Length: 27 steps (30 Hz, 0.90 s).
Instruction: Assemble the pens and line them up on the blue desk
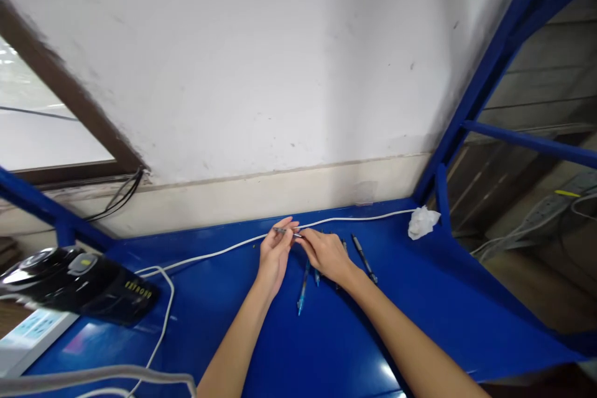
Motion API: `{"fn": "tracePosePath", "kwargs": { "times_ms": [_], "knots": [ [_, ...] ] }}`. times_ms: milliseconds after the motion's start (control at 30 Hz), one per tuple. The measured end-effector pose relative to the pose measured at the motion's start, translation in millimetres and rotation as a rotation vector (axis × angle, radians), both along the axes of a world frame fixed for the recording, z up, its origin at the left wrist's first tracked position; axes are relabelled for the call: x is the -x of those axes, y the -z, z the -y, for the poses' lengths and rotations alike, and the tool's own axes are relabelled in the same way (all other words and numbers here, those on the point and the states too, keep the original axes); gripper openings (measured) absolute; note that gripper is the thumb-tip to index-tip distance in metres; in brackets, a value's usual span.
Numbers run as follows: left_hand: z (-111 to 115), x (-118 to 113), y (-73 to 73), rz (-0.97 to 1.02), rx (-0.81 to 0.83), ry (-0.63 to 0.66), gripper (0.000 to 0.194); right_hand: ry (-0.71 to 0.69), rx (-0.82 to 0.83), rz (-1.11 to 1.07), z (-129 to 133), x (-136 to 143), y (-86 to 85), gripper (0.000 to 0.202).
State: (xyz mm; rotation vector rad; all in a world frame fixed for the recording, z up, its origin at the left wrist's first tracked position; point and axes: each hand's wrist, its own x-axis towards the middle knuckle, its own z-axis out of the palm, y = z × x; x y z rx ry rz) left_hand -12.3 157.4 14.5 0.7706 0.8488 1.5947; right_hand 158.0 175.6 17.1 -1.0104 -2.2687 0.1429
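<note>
Near the back of the blue table, my left hand (274, 253) is closed around a slim dark pen (281, 231), which lies nearly level across its fingers. The fingertips of my right hand (325, 253) pinch the pen's right end; that end is partly hidden by the fingers. Below the hands lies a pen with a light blue end (302, 291), and a second bluish pen (317, 277) shows just under my right hand. A dark pen (364, 258) rests to the right of that hand. Another pen (344, 245) is mostly covered by it.
A white cable (209, 255) runs along the back of the blue table (298, 354). On the left are a black appliance (93, 283) and a white power strip (35, 336). Crumpled white tissue (423, 222) lies at the back right, by the blue frame post (442, 196). A wall rises behind.
</note>
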Motion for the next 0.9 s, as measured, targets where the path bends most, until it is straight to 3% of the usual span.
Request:
{"fn": "tracePosePath", "kwargs": {
  "times_ms": [100, 300, 567, 767, 900],
  "knots": [
    [1.4, 1.0, -3.5, -0.015, -0.001, 0.015, 0.046, 0.028, 0.031, -0.022, -1.0, -1.3, 0.6, 0.030],
    [-0.7, 2.9, 0.7, -0.080, -0.004, -0.084, 0.031, 0.008, 0.061, -0.006, -3.0, 3.0, 3.6, 0.035],
    [-1.5, -0.7, 4.7, -0.144, 0.003, -0.130, 0.035, 0.020, 0.127, -0.034, -5.2, 5.9, 5.9, 0.014],
    [-0.2, -3.0, 4.7, -0.132, -0.005, -0.139, 0.035, 0.002, 0.076, -0.013, -4.0, 4.2, 2.1, 0.025],
    [1.3, -4.8, 3.6, -0.134, 0.001, -0.113, 0.034, 0.026, 0.124, -0.005, -5.1, 3.8, 2.0, 0.013]
  ]
}}
